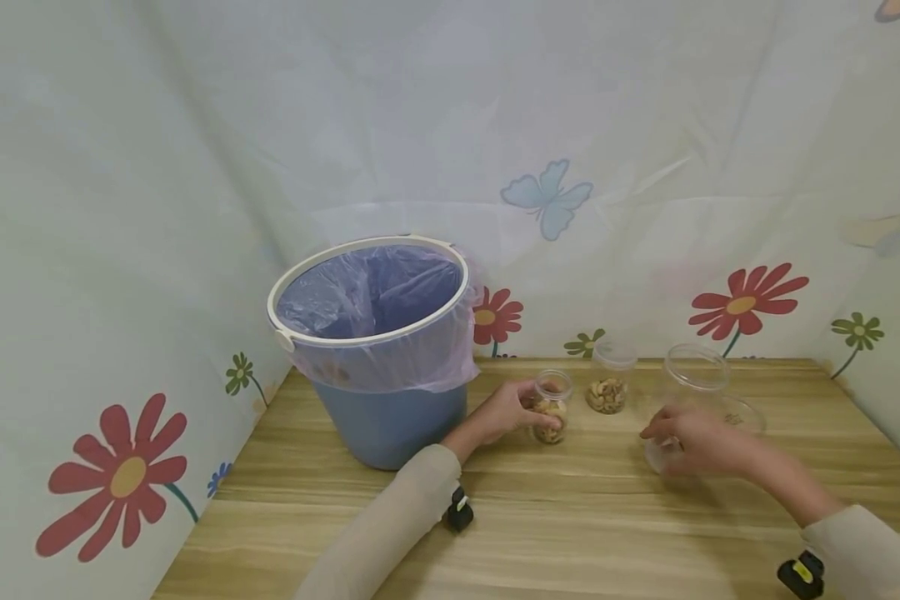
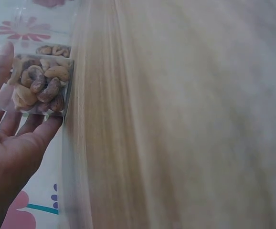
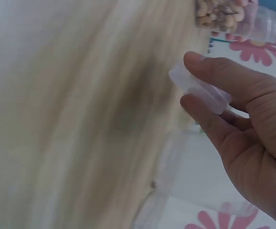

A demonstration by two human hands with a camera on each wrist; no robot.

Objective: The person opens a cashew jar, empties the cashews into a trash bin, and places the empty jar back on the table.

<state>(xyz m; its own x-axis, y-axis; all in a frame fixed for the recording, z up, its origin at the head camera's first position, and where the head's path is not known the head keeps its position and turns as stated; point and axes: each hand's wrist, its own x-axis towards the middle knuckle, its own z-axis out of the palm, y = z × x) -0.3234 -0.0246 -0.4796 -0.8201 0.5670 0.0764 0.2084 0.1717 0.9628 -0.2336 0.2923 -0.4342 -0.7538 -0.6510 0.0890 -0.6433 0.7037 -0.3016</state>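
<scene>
My left hand [image 1: 504, 412] grips a small clear jar [image 1: 551, 408] of cashews standing on the table, thumb on the near side. No lid is on that jar. In the left wrist view, cashew nuts [image 2: 42, 86] fill its lower part. To the right, my right hand [image 1: 693, 439] holds a clear lid [image 3: 200, 90] just above the table. The thumb and fingers pinch it by its edges, tilted. Behind and between the hands stands a second small jar [image 1: 607, 395] of cashews, with a clear top.
A blue bin [image 1: 393, 421] with a pink liner bag stands left, close to my left forearm. Behind my right hand is a larger clear jar [image 1: 696, 367], and a clear round disc [image 1: 742, 415] lies beside it. A flower-printed cloth [image 1: 390, 108] hangs behind the wooden table [image 1: 570, 533].
</scene>
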